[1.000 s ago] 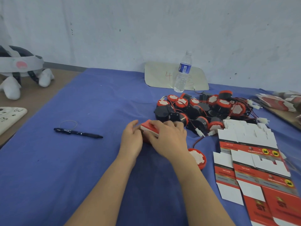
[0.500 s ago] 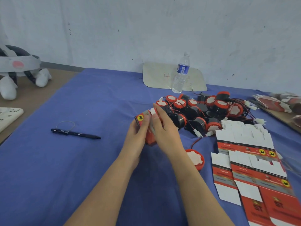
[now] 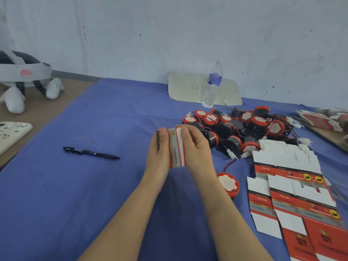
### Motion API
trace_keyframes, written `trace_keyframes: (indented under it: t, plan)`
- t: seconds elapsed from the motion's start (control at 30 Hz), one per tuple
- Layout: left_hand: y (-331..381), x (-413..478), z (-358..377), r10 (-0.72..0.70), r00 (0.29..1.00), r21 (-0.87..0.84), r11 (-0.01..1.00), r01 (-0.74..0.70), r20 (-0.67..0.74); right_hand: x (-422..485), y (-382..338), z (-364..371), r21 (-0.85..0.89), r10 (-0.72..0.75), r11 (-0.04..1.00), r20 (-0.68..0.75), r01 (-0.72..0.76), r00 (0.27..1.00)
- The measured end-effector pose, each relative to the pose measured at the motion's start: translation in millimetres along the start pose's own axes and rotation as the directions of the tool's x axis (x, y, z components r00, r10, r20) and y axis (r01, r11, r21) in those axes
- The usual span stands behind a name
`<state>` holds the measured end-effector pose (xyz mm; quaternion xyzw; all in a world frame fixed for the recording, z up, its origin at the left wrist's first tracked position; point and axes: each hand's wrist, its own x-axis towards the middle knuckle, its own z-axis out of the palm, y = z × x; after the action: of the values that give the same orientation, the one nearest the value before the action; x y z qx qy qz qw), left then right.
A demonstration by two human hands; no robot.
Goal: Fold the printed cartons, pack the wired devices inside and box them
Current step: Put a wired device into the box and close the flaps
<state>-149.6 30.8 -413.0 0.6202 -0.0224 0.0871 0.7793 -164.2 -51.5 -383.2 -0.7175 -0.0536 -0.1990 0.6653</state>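
Note:
A small red, grey and white printed carton (image 3: 176, 149) stands upright between both hands above the blue cloth. My left hand (image 3: 159, 157) holds its left side, fingers along the edge. My right hand (image 3: 195, 146) grips its right side, fingers curled over the top flap. Behind them lies a pile of black and red wired devices (image 3: 243, 127). One more red device (image 3: 228, 183) with a white face lies alone to the right of my right forearm. Flat unfolded cartons (image 3: 288, 187) are spread at the right.
A black pen (image 3: 90, 152) lies on the cloth (image 3: 75, 194) to the left. A water bottle (image 3: 211, 85) stands before a cream card (image 3: 186, 87) at the wall. More flat cartons (image 3: 322, 118) are stacked at the far right. A headset (image 3: 24, 76) rests far left.
The carton has gone from lying pressed flat on the cloth to being lifted and stood upright between both hands, with its narrow grey side now facing me.

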Motion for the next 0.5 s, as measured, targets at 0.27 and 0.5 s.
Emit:
trace_keyframes:
  t: [0.27,0.5]
  plan:
    - [6,-3,1,-0.128,0.989,-0.084,0.987,0.134,0.073,-1,0,-5,0.247,0.119,0.962,0.023,-0.121,0.993]
    - [8,-10,-2,-0.069,0.977,0.066,0.996,0.056,0.204,4,-1,-18,0.351,0.232,0.901,0.113,-0.257,0.966]
